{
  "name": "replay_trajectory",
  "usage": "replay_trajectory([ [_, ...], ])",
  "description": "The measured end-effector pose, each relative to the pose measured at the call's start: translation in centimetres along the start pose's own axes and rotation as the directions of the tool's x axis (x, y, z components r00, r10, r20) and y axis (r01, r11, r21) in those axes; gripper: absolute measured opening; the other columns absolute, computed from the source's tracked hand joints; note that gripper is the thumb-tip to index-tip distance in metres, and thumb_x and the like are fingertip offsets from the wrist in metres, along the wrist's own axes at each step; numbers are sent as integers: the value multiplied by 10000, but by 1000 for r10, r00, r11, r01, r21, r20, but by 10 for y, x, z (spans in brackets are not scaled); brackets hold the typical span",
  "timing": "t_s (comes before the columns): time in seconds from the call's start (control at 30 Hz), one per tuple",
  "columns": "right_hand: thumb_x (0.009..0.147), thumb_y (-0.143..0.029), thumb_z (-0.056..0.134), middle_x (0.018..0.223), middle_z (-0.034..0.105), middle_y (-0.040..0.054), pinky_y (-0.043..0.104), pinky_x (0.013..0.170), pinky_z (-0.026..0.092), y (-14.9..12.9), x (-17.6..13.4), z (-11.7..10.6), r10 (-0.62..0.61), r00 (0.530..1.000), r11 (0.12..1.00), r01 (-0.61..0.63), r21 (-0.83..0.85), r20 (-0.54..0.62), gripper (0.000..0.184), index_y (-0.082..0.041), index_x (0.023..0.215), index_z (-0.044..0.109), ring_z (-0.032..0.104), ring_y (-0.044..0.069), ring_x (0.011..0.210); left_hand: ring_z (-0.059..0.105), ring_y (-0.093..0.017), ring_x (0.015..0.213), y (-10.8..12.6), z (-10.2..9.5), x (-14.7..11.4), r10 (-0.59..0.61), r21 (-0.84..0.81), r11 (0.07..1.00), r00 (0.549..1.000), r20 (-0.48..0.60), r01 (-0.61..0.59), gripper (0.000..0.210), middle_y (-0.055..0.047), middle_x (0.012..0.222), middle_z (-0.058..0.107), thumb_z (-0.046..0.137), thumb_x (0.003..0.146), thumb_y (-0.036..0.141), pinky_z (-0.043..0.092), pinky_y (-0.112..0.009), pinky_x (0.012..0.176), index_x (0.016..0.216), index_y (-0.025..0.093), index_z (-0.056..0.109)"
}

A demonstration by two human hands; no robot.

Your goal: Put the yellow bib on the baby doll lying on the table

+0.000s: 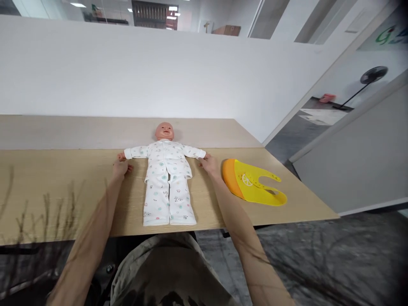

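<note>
Tabletop: both hands' grip on doll's wrists, blurred, cannot tell.

Looks like an office or some kind of open workspace: long wooden tabletop against a plain white partition wall, glass panels and ceiling strip lights above it, grey floor, and a standing fan down the corridor.

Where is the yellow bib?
In the head view, the yellow bib lies flat on the wooden table, on the right, just beyond the person's right hand and the doll.
</note>
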State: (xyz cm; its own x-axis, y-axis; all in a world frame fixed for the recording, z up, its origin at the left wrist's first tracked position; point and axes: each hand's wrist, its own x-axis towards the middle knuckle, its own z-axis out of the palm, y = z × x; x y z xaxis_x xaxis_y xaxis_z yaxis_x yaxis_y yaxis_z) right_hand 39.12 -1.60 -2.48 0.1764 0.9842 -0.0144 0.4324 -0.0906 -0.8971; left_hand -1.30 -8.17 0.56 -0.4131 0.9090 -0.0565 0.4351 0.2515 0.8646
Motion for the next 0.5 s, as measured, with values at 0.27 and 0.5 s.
replay_trajectory([
  [0.27, 1041, -165, 533, 706, 647, -21, 289, 662, 476, 16, 26, -10, 22, 1000, 998, -22, 55, 4, 151, -241, 911, 543, 514, 146, 557, 643, -62, 674, 3, 3, 23, 117, 80, 990, 993, 1, -117, 485, -253, 1151, 804, 314, 1180, 284, 470, -216, 678, 1276, -131, 546],
  [0.5, 1036, -222, 501, 796, 713, 18, 302, 720, 522, 30, 32, -12, -9, 999, 999, 8, -35, -43, 100, -232, 1086, 588, 595, 183, 626, 576, -59, 566, -13, -6, 31, 285, 210, 940, 957, -48, -269, 428, -141, 942, 819, 240, 1172, 197, 464, -211, 639, 1267, -101, 532],
])
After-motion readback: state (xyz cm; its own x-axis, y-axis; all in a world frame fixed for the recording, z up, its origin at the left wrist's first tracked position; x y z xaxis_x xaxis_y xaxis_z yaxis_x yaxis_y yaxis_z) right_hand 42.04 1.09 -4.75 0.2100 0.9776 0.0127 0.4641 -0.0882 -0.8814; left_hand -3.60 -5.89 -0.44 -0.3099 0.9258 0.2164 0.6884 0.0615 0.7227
